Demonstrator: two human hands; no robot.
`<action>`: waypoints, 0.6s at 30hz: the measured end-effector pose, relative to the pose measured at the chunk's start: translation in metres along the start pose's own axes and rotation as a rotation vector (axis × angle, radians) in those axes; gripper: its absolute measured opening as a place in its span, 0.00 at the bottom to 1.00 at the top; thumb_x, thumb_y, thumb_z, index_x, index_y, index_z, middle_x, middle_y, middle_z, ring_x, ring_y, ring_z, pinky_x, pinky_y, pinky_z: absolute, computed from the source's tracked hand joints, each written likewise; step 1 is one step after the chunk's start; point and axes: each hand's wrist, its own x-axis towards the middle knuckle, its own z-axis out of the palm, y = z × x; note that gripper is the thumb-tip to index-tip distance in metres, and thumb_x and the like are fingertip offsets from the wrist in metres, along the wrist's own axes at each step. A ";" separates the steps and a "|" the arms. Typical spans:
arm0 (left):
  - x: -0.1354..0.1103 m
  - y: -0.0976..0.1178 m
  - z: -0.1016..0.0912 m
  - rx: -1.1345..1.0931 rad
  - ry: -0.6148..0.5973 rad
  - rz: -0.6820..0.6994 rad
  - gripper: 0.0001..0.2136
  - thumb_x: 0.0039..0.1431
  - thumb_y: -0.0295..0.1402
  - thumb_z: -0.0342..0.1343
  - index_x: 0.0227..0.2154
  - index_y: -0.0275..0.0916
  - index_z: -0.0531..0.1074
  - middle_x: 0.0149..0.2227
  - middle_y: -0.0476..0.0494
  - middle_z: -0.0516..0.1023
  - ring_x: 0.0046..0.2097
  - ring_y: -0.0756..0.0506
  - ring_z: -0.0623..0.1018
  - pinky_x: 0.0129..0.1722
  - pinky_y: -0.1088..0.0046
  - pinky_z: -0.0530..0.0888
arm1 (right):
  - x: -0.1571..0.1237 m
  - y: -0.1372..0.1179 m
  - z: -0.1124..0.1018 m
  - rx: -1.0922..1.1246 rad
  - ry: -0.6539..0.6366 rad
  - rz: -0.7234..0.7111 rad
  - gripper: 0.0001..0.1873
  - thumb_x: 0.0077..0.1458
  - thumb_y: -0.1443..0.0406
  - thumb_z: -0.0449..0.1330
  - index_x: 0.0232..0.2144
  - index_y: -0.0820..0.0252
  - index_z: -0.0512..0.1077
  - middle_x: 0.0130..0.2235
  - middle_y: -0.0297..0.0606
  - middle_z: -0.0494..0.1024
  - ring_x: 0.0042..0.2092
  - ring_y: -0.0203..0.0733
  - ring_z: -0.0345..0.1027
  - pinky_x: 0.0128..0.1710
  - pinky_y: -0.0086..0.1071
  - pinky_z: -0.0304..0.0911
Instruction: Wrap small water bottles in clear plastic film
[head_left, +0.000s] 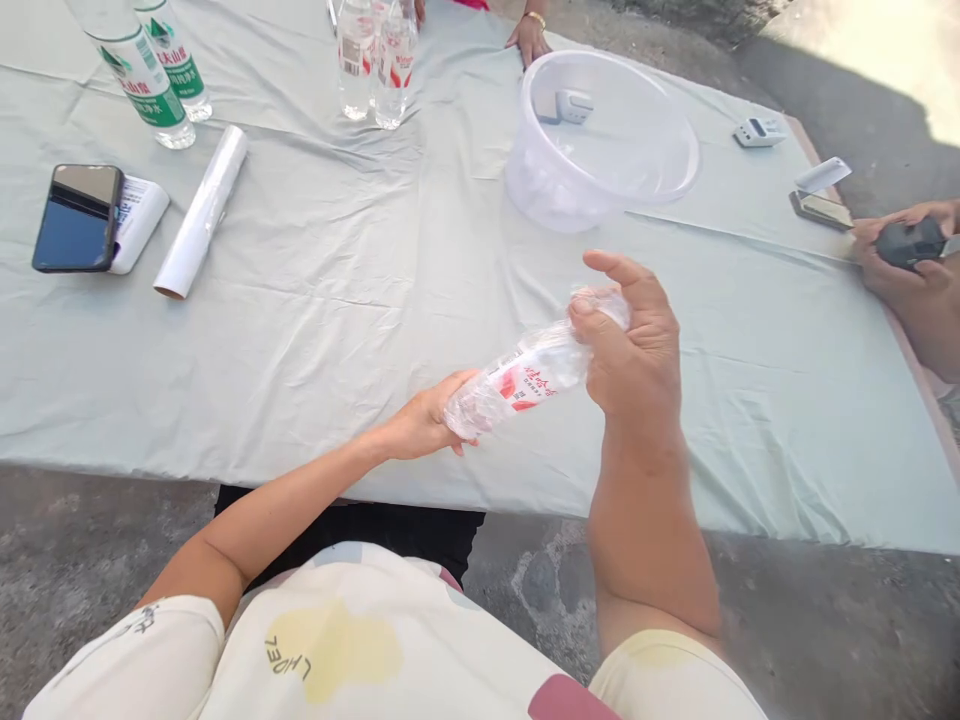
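A water bottle (529, 375) with a red and white label, wrapped in clear plastic film, is held tilted above the near edge of the table. My left hand (429, 415) grips its lower left end, with the fingers partly hidden behind it. At the upper right end, my right hand (634, 345) closes its thumb and fingers around the wrapped top, while the index finger sticks out. The film looks crumpled at both ends of the bottle.
On the cloth-covered table (300, 370) lie a film roll (201, 215) and a phone (77, 220) on a white box. Green-labelled bottles (154, 95) and red-labelled bottles (393, 65) stand farther back. Beyond my right hand is a translucent tub (555, 190). Another person's hands (911, 250) hold a dark object at right.
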 end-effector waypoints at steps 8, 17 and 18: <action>0.002 0.030 -0.047 -0.175 -0.007 0.200 0.27 0.54 0.33 0.66 0.57 0.45 0.65 0.43 0.46 0.73 0.35 0.50 0.75 0.30 0.75 0.73 | 0.041 -0.019 0.016 0.323 -0.302 -0.224 0.21 0.53 0.41 0.63 0.30 0.48 0.77 0.40 0.37 0.79 0.48 0.48 0.72 0.40 0.38 0.69; 0.033 0.020 -0.092 -0.464 0.038 0.245 0.21 0.50 0.36 0.71 0.44 0.44 0.70 0.37 0.50 0.74 0.35 0.51 0.74 0.33 0.75 0.70 | 0.072 -0.025 0.096 0.574 -0.351 -0.168 0.24 0.50 0.43 0.66 0.26 0.52 0.64 0.23 0.28 0.76 0.31 0.43 0.77 0.47 0.44 0.72; 0.036 0.016 -0.095 -0.513 0.099 0.197 0.21 0.49 0.36 0.71 0.44 0.43 0.70 0.38 0.50 0.74 0.35 0.51 0.75 0.33 0.74 0.71 | 0.078 -0.024 0.105 0.514 -0.342 -0.142 0.24 0.50 0.42 0.65 0.26 0.52 0.63 0.23 0.28 0.75 0.31 0.43 0.77 0.46 0.45 0.73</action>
